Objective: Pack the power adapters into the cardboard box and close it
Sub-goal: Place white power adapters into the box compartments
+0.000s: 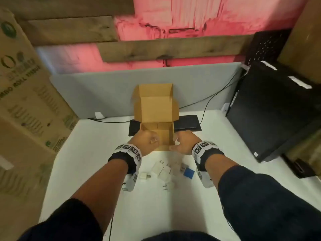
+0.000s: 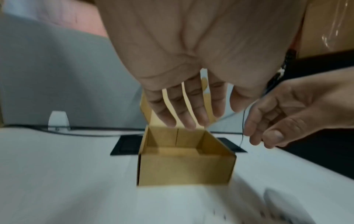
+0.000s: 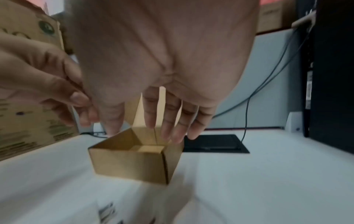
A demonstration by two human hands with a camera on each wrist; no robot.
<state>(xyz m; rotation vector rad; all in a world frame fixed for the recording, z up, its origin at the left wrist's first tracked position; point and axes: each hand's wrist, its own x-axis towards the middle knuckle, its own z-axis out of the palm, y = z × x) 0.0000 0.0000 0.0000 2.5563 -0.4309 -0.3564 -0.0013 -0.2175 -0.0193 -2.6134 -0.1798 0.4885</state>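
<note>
Small white plastic power adapters [image 1: 163,171] are lying scattered on the white counter [image 1: 225,136], nearest me. Beyond them, the left hand [image 1: 145,143] and right hand [image 1: 184,145] are hovering over the open, smooth brown cardboard box [image 1: 157,134], each grip loose-fingered and empty.

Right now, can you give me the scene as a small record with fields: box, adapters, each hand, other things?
box: cardboard box, lid flap up, inside looks empty
adapters: power adapters, white ones loose on the white table, nearer the person than the box; none packed yet
left hand: left hand over the box, fingers straight, holds nothing
right hand: right hand over the box, fingers relaxed, holds nothing
other: blue block among the adapters; black flat item behind the box
</note>
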